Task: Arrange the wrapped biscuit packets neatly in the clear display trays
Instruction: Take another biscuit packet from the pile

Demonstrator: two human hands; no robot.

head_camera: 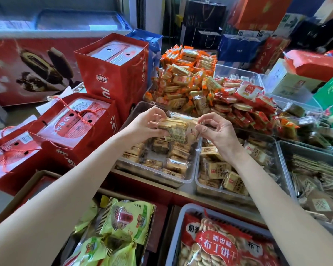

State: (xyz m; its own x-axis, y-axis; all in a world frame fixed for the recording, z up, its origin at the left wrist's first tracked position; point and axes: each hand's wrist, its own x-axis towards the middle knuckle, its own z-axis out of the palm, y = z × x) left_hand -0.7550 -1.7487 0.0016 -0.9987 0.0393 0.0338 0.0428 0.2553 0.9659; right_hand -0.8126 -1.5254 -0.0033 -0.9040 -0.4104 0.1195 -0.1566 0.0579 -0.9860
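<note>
Head view: two clear display trays, the left tray (188, 179) about half filled with loosely laid packets and the right tray (197, 189) fuller but jumbled, so most tidying appears to remain. Above the left tray, the left hand (145, 124) and right hand (216, 131) pinch opposite ends of one biscuit packet (178, 128), fingers curled.

A big chest freezer (37, 60) with ice cream pictures on its red front is seen at the back. Red gift bags (112, 73) are stacked just beside it. Dark and blue gift bags (206, 29) are piled further along from it. Bright light falls on its glass lid.
</note>
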